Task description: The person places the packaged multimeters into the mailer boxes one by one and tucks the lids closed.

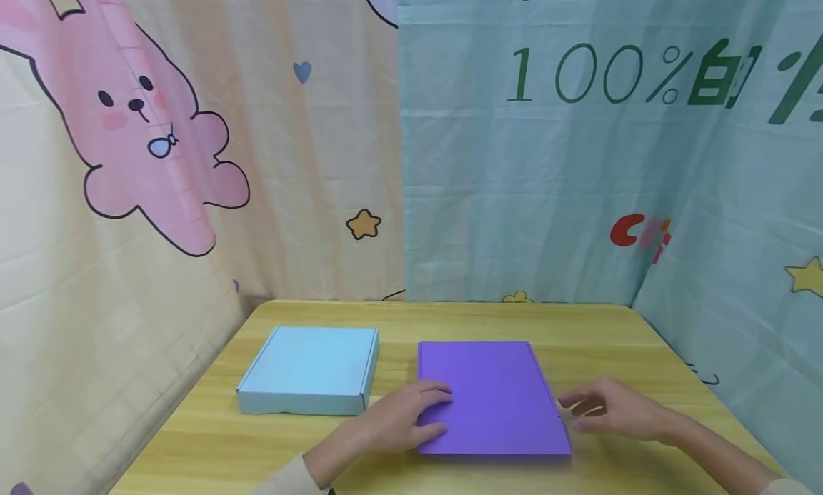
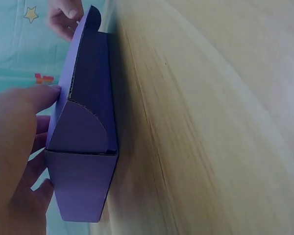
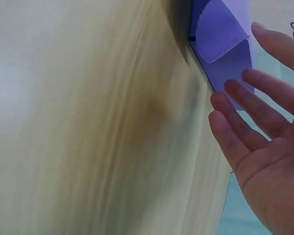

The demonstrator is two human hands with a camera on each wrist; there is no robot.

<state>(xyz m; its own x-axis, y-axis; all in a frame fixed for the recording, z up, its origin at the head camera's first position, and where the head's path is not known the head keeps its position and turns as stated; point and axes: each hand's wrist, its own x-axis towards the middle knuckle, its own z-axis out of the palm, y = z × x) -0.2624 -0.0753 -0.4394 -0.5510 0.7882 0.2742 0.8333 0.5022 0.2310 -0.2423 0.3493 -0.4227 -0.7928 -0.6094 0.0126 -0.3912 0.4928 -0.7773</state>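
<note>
A purple cardboard box [image 1: 485,402] lies on the table, right of the middle in the head view. My left hand [image 1: 408,415] rests on its lid at the left edge, thumb toward the front and fingers spread. In the left wrist view, the lid's rounded side flaps [image 2: 83,128] show at the box's front, which looks not fully closed. Just off the box's right edge, my right hand [image 1: 611,409] holds nothing, its fingers loosely bent. The right wrist view shows those fingers apart beside the box's side wall [image 3: 225,73] and a flap [image 3: 220,32].
A light blue cardboard box [image 1: 311,363], closed, lies left of the purple one on the wooden table [image 1: 501,322]. Printed curtains [image 1: 514,195] hang behind the table and along both sides.
</note>
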